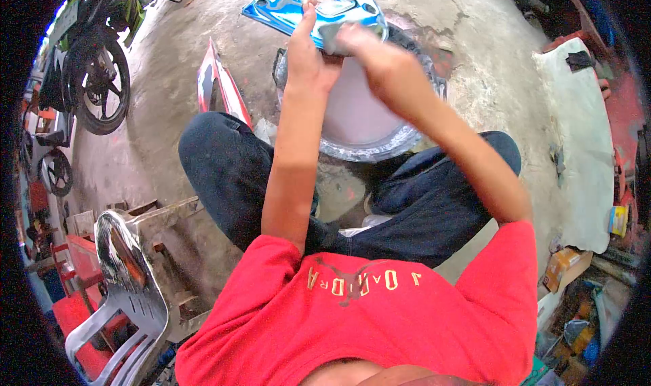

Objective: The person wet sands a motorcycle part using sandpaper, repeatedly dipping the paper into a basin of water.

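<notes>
1. Head view, seen from my distant seat: the left hand [314,64] is clamped on a blue panel [288,11], thumb on top, the other fingers mostly hidden.
2. I find the panel raised at the top of my picture, above the far side of a round tub [359,152].
3. The right hand [390,64] is at the panel's near edge, with a grey piece [330,39] at its fingertips; blur means I cannot tell whether those fingers clamp it or merely press it.
4. Pale, cloudy liquid [359,104] fills much of the tub, which sits on the floor [163,108] beyond the wearer's bent legs.
5. Beside the left knee I see a red-and-white part [234,94] on the floor.
6. Farther left I have a motorbike [102,77]; lower left, a grey chair [139,284].
</notes>
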{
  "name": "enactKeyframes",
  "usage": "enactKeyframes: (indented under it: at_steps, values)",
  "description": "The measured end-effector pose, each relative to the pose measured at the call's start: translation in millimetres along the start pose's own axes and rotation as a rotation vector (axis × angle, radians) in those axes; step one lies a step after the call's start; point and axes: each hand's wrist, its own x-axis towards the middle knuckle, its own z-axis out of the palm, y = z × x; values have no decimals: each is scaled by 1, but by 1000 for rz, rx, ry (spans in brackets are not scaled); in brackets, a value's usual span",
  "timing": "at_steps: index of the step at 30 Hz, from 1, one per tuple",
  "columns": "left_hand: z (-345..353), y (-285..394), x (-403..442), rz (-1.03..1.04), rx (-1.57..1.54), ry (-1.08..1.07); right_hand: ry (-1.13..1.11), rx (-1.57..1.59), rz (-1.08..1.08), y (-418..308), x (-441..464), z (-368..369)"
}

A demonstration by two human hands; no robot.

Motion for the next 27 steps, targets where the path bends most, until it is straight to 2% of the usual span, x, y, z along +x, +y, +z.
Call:
enactKeyframes:
  at_steps: [2,4,5,8,11,14,16,18,20,23,24,27]
  values:
    - [-10,0,1,4,32,12,-44,-60,-107,-28,0,-3]
    - [-17,0,3,-15,-3,17,-28,-9,-51,-7,4,-4]
    - [-20,0,1,-23,-32,25,-14,116,49,6,8,-15]
    - [-20,3,-1,-30,-80,41,93,-24,409,33,18,-36]
    - [-9,5,-14,-67,-38,87,-18,-75,423,37,24,-38]
    - [-19,-3,-12,-72,-55,-13,31,-9,143,30,2,-1]
    - [-27,-5,-10,-76,-37,1,-72,137,198,6,-6,8]
    - [-30,1,-12,-94,13,69,-76,146,44,-18,-15,8]
    - [-25,3,-16,-54,46,99,-81,130,-11,-20,-13,8]
    - [-25,2,-16,-66,-48,53,-62,113,147,22,3,-5]
    - [-24,2,-17,-74,-55,44,-147,61,344,29,5,-9]
    - [-30,3,-15,-81,-30,44,-61,122,129,6,-8,0]
